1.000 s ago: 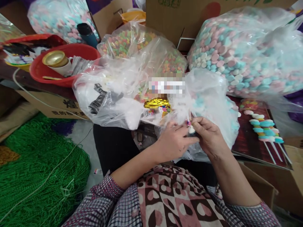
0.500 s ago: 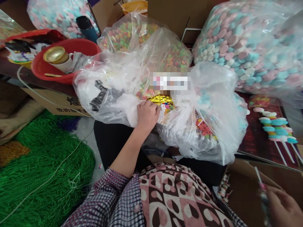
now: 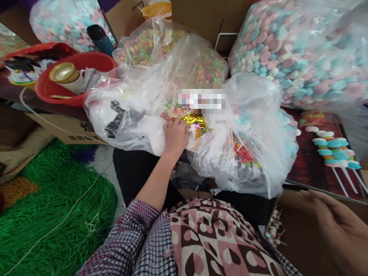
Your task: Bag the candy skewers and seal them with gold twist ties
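Note:
My left hand point(image 3: 176, 138) lies back up at the near edge of the table, fingers slightly bent and apart, with nothing seen in it. Its fingertips reach beside the gold twist ties point(image 3: 196, 121) and a bag of ring-shaped sweets point(image 3: 174, 111). At lower right, my right hand point(image 3: 336, 226) is open and somewhat blurred, with its fingers stretched out and nothing visible in them. It hovers over a cardboard box point(image 3: 299, 245), where several small wrapped candy skewers point(image 3: 275, 230) lie along the left side.
Skewers of marshmallows point(image 3: 336, 151) lie on the dark table point(image 3: 307, 168) at right. Large bags of marshmallows point(image 3: 299, 57) and ring sweets point(image 3: 209, 69) stand behind. A crumpled clear bag point(image 3: 258, 161) spreads in front. At left are a red basin point(image 3: 43, 86) and green cords point(image 3: 66, 214).
The wrapped skewer that was in my right hand is no longer seen there. That hand has opened and risen a little. My left hand stays in about the same place.

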`<action>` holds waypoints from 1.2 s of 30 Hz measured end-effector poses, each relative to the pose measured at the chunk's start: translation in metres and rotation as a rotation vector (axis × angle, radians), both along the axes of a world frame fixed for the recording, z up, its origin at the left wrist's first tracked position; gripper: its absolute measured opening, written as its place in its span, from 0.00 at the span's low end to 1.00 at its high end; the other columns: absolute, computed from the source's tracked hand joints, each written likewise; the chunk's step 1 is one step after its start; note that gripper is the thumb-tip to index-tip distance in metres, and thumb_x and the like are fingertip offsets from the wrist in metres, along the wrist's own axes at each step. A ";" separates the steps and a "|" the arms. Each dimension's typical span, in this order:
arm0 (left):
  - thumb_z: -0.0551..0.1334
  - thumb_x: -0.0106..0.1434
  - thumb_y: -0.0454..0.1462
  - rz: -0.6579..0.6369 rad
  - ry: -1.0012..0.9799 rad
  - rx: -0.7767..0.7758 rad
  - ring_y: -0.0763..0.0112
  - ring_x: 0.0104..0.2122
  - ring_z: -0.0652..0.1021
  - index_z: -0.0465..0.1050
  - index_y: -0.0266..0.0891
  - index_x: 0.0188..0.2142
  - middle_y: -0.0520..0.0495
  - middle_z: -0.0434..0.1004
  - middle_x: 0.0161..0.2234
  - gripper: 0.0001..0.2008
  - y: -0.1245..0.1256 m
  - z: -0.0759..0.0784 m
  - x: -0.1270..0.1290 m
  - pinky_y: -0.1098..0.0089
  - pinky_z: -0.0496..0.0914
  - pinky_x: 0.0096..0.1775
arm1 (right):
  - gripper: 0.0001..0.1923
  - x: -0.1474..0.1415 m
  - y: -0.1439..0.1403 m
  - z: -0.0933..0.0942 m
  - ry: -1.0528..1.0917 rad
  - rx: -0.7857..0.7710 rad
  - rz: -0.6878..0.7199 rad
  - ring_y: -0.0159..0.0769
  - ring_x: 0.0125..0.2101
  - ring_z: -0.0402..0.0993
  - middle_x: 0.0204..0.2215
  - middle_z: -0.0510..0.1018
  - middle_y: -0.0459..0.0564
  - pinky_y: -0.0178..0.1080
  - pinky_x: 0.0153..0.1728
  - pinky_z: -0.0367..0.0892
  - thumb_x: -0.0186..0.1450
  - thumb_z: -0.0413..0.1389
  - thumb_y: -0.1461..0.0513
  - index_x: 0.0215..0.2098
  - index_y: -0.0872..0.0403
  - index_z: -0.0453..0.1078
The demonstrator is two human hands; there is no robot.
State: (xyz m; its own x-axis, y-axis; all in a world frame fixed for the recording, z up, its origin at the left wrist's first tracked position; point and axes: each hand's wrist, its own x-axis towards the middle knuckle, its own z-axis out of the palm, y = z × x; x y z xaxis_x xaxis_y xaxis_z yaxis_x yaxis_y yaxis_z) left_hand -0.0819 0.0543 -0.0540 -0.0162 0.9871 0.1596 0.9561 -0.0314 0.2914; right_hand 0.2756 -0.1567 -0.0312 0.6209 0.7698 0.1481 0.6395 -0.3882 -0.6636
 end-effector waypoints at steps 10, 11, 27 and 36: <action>0.56 0.70 0.39 0.033 -0.162 0.139 0.56 0.46 0.74 0.72 0.41 0.37 0.43 0.79 0.42 0.08 -0.001 -0.006 -0.007 0.58 0.62 0.48 | 0.07 -0.136 0.099 0.030 0.560 0.146 0.659 0.39 0.33 0.82 0.30 0.84 0.47 0.47 0.44 0.77 0.64 0.62 0.56 0.38 0.47 0.80; 0.57 0.69 0.42 0.023 -0.150 0.133 0.55 0.47 0.73 0.72 0.41 0.38 0.42 0.79 0.43 0.09 -0.001 -0.006 -0.007 0.57 0.62 0.48 | 0.07 -0.144 0.107 0.030 0.593 0.152 0.704 0.38 0.33 0.82 0.30 0.84 0.47 0.45 0.43 0.78 0.64 0.61 0.56 0.39 0.48 0.80; 0.56 0.70 0.38 -0.113 -0.345 0.227 0.62 0.46 0.75 0.74 0.42 0.36 0.46 0.80 0.39 0.09 -0.006 0.007 -0.004 0.58 0.61 0.54 | 0.13 -0.166 0.151 0.012 0.762 0.115 0.623 0.34 0.31 0.80 0.35 0.84 0.48 0.41 0.38 0.76 0.62 0.63 0.53 0.41 0.51 0.78; 0.61 0.66 0.44 -0.367 -0.724 0.167 0.69 0.35 0.74 0.72 0.42 0.39 0.50 0.76 0.32 0.09 -0.027 0.024 0.017 0.66 0.68 0.44 | 0.12 -0.177 0.175 0.009 0.710 0.170 0.651 0.30 0.25 0.68 0.24 0.76 0.43 0.35 0.28 0.67 0.59 0.64 0.52 0.29 0.52 0.74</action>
